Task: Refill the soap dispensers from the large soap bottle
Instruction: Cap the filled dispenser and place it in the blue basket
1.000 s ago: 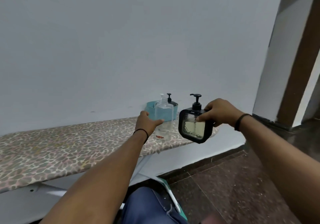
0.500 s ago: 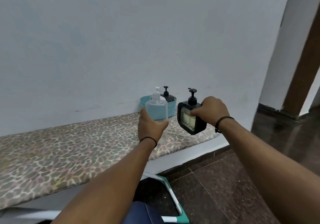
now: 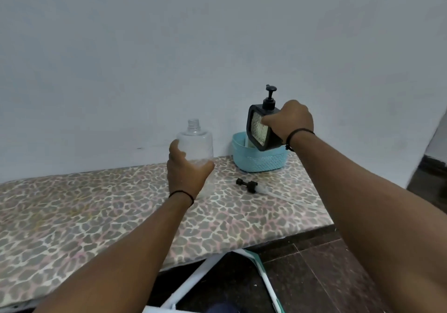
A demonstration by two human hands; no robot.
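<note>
On leopard-print board (image 3: 96,216), one clear bottle (image 3: 196,141), one black dispenser (image 3: 260,128), one loose pump (image 3: 251,187)

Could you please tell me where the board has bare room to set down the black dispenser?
The leopard-print board lies bare left of the left hand. It is crowded at its right end, between the blue woven basket and the loose black pump.

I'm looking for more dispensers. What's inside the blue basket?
The blue basket shows only a pale green object against its left inner wall. The black square dispenser, gripped by the right hand, covers the rest of its interior.
</note>
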